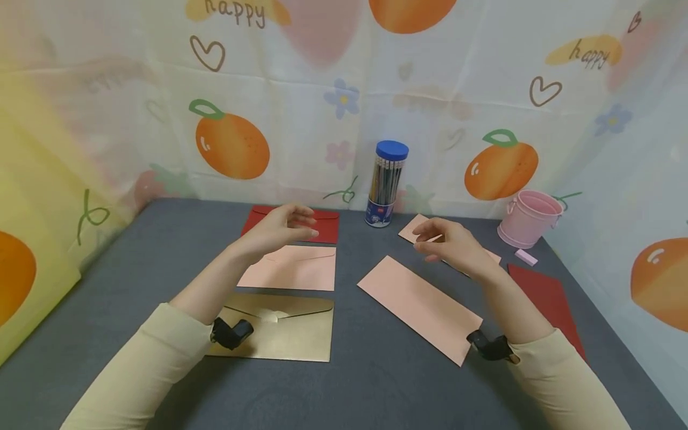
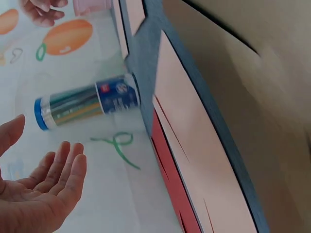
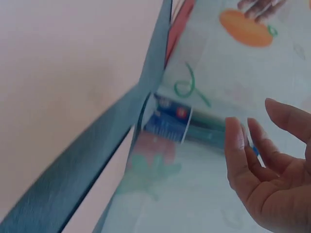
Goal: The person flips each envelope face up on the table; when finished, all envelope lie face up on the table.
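My left hand (image 1: 280, 228) hovers over the red envelope (image 1: 325, 227) and the pink envelope (image 1: 314, 276) at the left, fingers relaxed and holding nothing. Nearer me lies a gold envelope (image 1: 301, 334) with its flap edge showing, partly under my left forearm. Loosely bent and without anything in its grasp, my right hand (image 1: 448, 242) is above a pink paper piece (image 1: 412, 228), which it partly covers in the head view. In front of that hand a larger pink rectangle (image 1: 419, 304) lies at a slant. The left wrist view shows the left palm (image 2: 43, 199) with fingers spread from the thumb.
A clear tube of pencils (image 1: 384, 184) with a blue lid stands at the back middle. To the right are a small pink bucket (image 1: 529, 220), a pale pink block (image 1: 526, 257) and a dark red rectangle (image 1: 545, 301). A printed cloth (image 1: 301, 119) hangs behind the table.
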Tool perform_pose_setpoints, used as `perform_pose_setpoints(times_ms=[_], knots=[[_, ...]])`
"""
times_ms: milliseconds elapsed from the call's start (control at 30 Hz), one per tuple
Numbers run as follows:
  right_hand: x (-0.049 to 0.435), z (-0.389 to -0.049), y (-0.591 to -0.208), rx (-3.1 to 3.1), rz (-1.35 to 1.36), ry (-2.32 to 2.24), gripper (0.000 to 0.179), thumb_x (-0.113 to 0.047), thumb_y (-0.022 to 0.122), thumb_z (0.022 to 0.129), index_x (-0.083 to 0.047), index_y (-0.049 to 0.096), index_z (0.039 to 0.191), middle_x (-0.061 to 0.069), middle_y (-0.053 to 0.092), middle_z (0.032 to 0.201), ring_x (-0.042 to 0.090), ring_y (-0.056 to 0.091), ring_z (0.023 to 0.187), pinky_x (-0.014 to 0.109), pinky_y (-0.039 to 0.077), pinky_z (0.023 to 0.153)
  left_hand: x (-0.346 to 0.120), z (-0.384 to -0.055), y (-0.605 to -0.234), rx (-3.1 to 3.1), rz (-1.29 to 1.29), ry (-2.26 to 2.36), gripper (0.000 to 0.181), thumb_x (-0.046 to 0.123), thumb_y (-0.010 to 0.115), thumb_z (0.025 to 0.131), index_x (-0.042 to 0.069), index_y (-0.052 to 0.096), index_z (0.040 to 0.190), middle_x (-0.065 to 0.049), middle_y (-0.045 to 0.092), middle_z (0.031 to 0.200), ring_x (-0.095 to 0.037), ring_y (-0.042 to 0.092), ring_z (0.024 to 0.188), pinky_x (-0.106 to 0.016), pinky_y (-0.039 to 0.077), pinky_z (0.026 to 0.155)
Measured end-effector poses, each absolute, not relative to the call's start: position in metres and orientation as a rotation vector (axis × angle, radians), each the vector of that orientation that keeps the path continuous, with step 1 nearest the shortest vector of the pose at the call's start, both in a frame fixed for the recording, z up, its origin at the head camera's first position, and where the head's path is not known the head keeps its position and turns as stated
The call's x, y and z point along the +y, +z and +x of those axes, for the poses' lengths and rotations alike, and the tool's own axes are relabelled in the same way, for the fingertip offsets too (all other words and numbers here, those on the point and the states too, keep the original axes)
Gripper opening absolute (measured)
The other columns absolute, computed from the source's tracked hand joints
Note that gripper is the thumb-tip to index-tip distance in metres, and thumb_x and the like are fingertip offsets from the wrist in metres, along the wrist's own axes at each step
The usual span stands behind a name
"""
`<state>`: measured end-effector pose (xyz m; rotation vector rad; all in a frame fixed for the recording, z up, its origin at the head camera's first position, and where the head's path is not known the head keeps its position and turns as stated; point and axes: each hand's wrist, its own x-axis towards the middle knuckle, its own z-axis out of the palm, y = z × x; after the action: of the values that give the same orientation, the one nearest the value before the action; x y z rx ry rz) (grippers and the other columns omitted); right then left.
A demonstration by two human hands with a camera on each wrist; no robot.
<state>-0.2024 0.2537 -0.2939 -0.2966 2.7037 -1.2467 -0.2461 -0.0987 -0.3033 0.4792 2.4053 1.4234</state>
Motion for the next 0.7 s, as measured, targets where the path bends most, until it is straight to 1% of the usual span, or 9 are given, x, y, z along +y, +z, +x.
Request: perform_pose_setpoints(times_ms=[100, 200, 300, 433, 600, 700], knots=[[0.269, -0.202, -0.290, 2.721, -0.271, -1.249, 0.040, -0.021, 0.062, 0.097, 0.001, 0.054, 0.131, 0.022, 0.060, 0.125, 0.022, 0.066, 0.102, 0.037, 0.061, 0.087, -0.086, -0.247, -0.301, 2.377, 0.491, 1.446, 0.055, 0.023, 0.064, 0.095, 0.007, 0.042, 0.143, -0.014, 0.052, 0.143, -0.032, 0.048, 0.135, -0.049, 0.044, 0.112], [0.285, -0.202, -0.288, 2.753, -0.239, -1.235, 0.041, -0.021, 0.061, 0.098, 0.002, 0.054, 0.130, 0.022, 0.059, 0.127, 0.023, 0.065, 0.105, 0.034, 0.061, 0.087, -0.071, -0.249, -0.300, 2.353, 0.514, 1.464, 0.054, 0.023, 0.064, 0.095, 0.006, 0.043, 0.142, -0.015, 0.053, 0.143, -0.032, 0.048, 0.135, -0.049, 0.044, 0.112], [0.299, -0.204, -0.285, 2.774, -0.197, -1.213, 0.042, -0.024, 0.060, 0.098, 0.003, 0.053, 0.131, 0.022, 0.058, 0.129, 0.015, 0.064, 0.103, 0.031, 0.061, 0.087, -0.057, -0.253, -0.297, 2.322, 0.535, 1.484, 0.055, 0.023, 0.063, 0.096, 0.005, 0.042, 0.143, -0.015, 0.053, 0.143, -0.031, 0.048, 0.136, -0.049, 0.043, 0.113], [0.319, -0.207, -0.284, 2.779, -0.154, -1.197, 0.048, -0.026, 0.058, 0.100, 0.005, 0.049, 0.135, 0.025, 0.055, 0.134, 0.005, 0.061, 0.098, 0.031, 0.060, 0.088, -0.037, -0.257, -0.294, 2.253, 0.555, 1.527, 0.052, 0.021, 0.061, 0.097, 0.004, 0.041, 0.143, -0.016, 0.053, 0.143, -0.031, 0.051, 0.134, -0.048, 0.042, 0.115], [0.341, -0.214, -0.290, 2.770, -0.046, -1.190, 0.054, -0.029, 0.054, 0.101, 0.006, 0.042, 0.142, 0.026, 0.050, 0.139, -0.002, 0.059, 0.094, 0.025, 0.059, 0.088, -0.012, -0.263, -0.293, 2.232, 0.549, 1.546, 0.051, 0.020, 0.060, 0.098, 0.003, 0.043, 0.143, -0.016, 0.054, 0.143, -0.031, 0.055, 0.132, -0.047, 0.043, 0.114], [0.354, -0.218, -0.295, 2.777, 0.022, -1.189, 0.057, -0.030, 0.052, 0.102, 0.007, 0.039, 0.143, 0.029, 0.048, 0.141, -0.004, 0.058, 0.093, 0.024, 0.059, 0.089, 0.004, -0.268, -0.297, 2.218, 0.523, 1.559, 0.052, 0.020, 0.060, 0.097, 0.003, 0.043, 0.143, -0.015, 0.055, 0.142, -0.029, 0.056, 0.131, -0.046, 0.044, 0.114]])
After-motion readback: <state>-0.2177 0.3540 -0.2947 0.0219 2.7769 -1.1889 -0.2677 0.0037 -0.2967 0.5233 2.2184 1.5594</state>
